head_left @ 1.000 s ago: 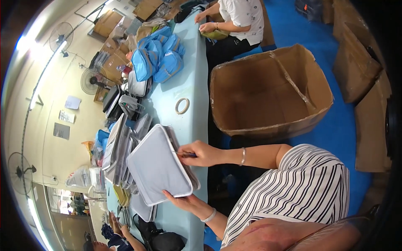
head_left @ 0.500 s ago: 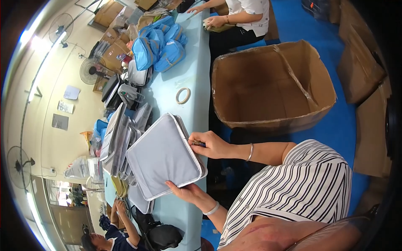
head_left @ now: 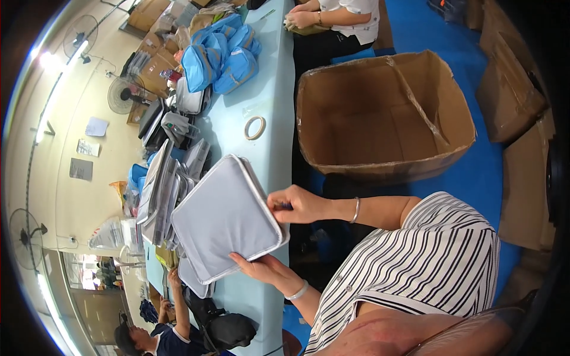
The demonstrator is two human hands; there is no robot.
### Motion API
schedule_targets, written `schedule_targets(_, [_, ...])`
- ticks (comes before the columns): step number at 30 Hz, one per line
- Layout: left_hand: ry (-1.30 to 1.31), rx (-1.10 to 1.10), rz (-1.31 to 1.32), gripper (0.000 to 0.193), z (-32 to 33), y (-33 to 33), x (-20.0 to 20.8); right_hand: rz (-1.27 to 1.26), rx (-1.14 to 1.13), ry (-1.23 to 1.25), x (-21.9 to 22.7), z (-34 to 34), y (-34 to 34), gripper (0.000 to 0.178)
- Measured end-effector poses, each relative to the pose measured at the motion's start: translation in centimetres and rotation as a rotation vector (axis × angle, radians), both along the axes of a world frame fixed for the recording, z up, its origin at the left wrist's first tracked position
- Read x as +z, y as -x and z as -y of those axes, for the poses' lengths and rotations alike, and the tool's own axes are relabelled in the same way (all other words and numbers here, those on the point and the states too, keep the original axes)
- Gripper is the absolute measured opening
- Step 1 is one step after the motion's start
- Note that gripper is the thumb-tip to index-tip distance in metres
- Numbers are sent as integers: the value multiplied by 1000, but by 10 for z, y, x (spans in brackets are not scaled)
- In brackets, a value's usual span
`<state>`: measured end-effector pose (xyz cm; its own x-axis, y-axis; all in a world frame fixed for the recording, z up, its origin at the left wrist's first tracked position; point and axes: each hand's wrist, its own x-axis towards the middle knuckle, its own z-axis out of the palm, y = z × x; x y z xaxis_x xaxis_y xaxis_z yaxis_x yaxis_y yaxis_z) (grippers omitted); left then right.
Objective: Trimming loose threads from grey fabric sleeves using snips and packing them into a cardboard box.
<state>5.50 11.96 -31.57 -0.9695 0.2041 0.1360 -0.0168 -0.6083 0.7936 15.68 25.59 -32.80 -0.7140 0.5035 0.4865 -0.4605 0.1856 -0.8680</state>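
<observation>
A flat, squarish grey fabric case (head_left: 222,216) with pale piping is held tilted over the pale blue table. My left hand (head_left: 261,270) grips its lower edge, thumb on the grey face and fingers underneath. My right hand (head_left: 300,204) is closed at the case's right edge, around a small dark blue object (head_left: 285,206) that is mostly hidden by the fingers; its kind does not show. Stacked grey and white cases (head_left: 157,193) lie just beyond the held one.
A large open cardboard box (head_left: 386,166) stands beside the table (head_left: 267,113). A tape roll (head_left: 255,127), blue bags (head_left: 219,56) and a black bag (head_left: 231,332) lie on the table. One co-worker (head_left: 157,338) is at lower left, another (head_left: 350,21) at the top.
The case has shifted slightly left and up in the picture. My right hand stays at its edge, the dark object now less visible. The lower-left co-worker's arms have moved apart.
</observation>
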Motion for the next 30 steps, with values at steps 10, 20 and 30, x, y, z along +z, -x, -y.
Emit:
schedule_targets(10, [43,-49,-33,54,8,-6,-1,-42,-505,-89,-5,-14,5,28])
schedule_targets(20, [211,-99,-103,50,31,-16,10,-28,-772,-186,4,-80,-13,42])
schedule_targets(30, [-137,-450,-63,64,14,4,25,-170,-411,248,-22,-47,-9,26])
